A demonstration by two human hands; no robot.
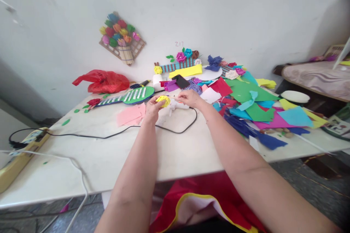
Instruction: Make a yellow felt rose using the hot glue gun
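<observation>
My left hand [153, 108] is closed around a yellow paper flower [163, 101], its fingertips at the petals. To the right, my right hand [190, 99] pinches a thin pale strand [174, 98] that runs toward the flower; whether it is a stick or a thread I cannot make out. Beneath the right hand lies a white glue gun [180, 105] with a black cord [194, 120], partly covered by the fingers. Pink paper sheets [131, 114] lie on the table just left of my left hand.
Coloured paper scraps [253, 96] pile up on the right of the white table [186, 153]. A red plastic bag [109, 82], a green paper guitar shape [138, 95] and a dark phone [180, 81] lie behind the hands. A power strip [24, 156] sits at the left edge.
</observation>
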